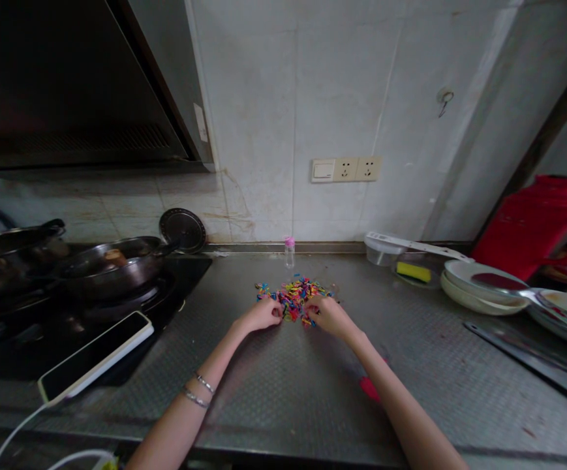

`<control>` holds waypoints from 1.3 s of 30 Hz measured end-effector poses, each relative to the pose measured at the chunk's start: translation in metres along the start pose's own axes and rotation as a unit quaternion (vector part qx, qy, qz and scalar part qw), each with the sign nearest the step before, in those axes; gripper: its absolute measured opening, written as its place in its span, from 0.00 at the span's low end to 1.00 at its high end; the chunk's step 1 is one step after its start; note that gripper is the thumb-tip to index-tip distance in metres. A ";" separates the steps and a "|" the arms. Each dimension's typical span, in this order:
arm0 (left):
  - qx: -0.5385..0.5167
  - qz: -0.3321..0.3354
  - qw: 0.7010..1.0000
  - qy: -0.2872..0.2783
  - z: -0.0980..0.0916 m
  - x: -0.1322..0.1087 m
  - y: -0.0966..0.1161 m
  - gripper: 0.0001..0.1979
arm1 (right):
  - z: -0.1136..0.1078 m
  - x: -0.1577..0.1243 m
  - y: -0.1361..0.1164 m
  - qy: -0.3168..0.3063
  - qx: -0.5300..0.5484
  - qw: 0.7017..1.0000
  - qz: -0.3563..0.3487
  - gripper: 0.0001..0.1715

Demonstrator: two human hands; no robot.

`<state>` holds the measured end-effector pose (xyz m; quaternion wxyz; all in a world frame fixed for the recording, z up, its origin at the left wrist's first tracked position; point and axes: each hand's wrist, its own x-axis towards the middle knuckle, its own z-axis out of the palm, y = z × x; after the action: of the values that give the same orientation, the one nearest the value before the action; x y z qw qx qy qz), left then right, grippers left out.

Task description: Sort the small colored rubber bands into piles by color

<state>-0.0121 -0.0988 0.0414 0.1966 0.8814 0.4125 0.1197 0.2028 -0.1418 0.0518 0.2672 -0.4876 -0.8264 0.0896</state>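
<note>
A heap of small multicoloured pieces [297,291] lies on the steel counter [283,391] in front of me. My left hand [262,315] rests at the heap's near left edge with its fingers curled in on some pieces. My right hand [326,314] sits at the near right edge, its fingers likewise pinched into the pile. What each pinch holds is too small to make out. A small clear bottle with a pink cap [289,252] stands upright just behind the heap. Two thin bracelets circle my left wrist.
A phone [95,356] on a white cable lies on the black hob at left, beside a pan [111,266] and a wok [9,254]. Stacked plates [479,287], a yellow sponge [413,271] and a red jug [532,222] crowd the right.
</note>
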 end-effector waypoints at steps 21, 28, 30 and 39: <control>-0.103 -0.082 0.980 -0.147 -0.035 -0.016 -0.031 0.09 | 0.040 0.007 -0.025 -0.010 -0.118 0.991 -0.057 0.09; -0.141 -0.087 0.975 -0.147 -0.041 -0.018 -0.028 0.12 | 0.037 0.006 -0.028 0.002 -0.085 0.993 -0.085 0.07; -0.158 -0.075 0.978 -0.112 -0.043 -0.018 -0.031 0.12 | 0.036 0.004 -0.029 -0.003 -0.061 0.993 -0.100 0.07; -0.072 -0.122 0.987 0.079 -0.041 -0.015 -0.048 0.13 | 0.031 0.000 -0.029 -0.013 -0.015 0.996 -0.091 0.06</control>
<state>-0.0695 -0.0727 0.0563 0.2394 0.7961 0.5213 0.1930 0.1643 -0.1532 0.0372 0.2559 -0.4131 -0.8720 0.0592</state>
